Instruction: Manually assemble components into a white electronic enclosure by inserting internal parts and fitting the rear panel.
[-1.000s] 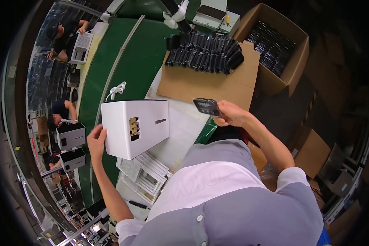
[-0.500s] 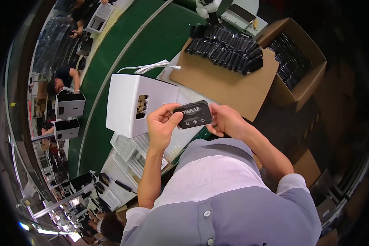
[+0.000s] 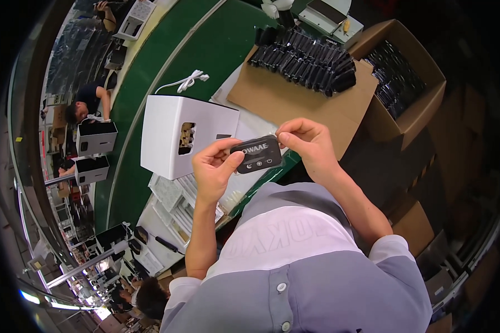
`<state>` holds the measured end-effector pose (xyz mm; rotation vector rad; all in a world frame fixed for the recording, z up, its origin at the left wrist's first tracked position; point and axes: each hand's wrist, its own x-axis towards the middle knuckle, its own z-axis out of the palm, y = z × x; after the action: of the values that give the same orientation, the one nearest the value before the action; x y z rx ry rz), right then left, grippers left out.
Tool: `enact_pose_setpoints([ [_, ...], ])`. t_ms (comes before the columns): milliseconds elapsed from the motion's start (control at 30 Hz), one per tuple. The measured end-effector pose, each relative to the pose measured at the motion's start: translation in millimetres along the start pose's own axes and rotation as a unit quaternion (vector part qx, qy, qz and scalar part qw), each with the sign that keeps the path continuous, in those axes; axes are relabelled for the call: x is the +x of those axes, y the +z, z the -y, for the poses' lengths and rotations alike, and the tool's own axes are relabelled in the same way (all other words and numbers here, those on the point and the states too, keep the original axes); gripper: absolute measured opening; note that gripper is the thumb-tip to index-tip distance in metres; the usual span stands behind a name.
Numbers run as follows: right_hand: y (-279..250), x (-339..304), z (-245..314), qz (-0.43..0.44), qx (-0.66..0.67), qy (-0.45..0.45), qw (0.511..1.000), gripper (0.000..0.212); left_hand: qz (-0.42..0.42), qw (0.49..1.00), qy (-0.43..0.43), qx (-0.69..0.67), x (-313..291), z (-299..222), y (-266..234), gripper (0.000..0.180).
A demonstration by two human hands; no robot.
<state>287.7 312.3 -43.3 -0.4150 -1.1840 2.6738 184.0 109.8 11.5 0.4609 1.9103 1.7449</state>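
Observation:
My left hand (image 3: 215, 169) grips a small black control panel (image 3: 258, 156) with rounded corners, its thumb on the front face. Light symbols run along the panel's lower edge, and a shiny clear film shows around its rim. At the panel's upper right corner, my right hand (image 3: 311, 145) has thumb and forefinger pinched together, seemingly on the edge of the clear film; the exact contact is too small to make out. Just beyond my left hand stands a white box-shaped appliance housing (image 3: 164, 136) with a cut-out showing parts inside.
A white cord (image 3: 190, 81) lies bundled behind the housing on the green conveyor (image 3: 216, 50). Many wrapped black panels (image 3: 305, 61) are stacked on a cardboard sheet (image 3: 294, 102); more fill a carton (image 3: 422, 105) at right. White slatted parts (image 3: 175, 202) lie left of me. Another person works far left.
My right hand has risen from beside the panel to a pinch at its upper right corner. The panel, still in my left hand, has shifted slightly left.

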Motion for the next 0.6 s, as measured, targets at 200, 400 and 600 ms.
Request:
enact_pose_setpoints([
  [200, -5, 3, 6, -0.005, 0.002, 0.023, 1.0, 0.008, 0.007, 1.0, -0.005, 0.007, 1, 1, -4, 0.023],
  [400, -2, 8, 2, 0.077, 0.01, 0.053, 0.996, 0.01, 0.016, 1.0, 0.002, 0.014, 3, -7, 0, 0.023],
  [600, 0, 9, 1, 0.078, -0.006, -0.015, 0.997, 0.011, 0.02, 0.999, 0.002, 0.034, 3, -5, -11, 0.023],
])
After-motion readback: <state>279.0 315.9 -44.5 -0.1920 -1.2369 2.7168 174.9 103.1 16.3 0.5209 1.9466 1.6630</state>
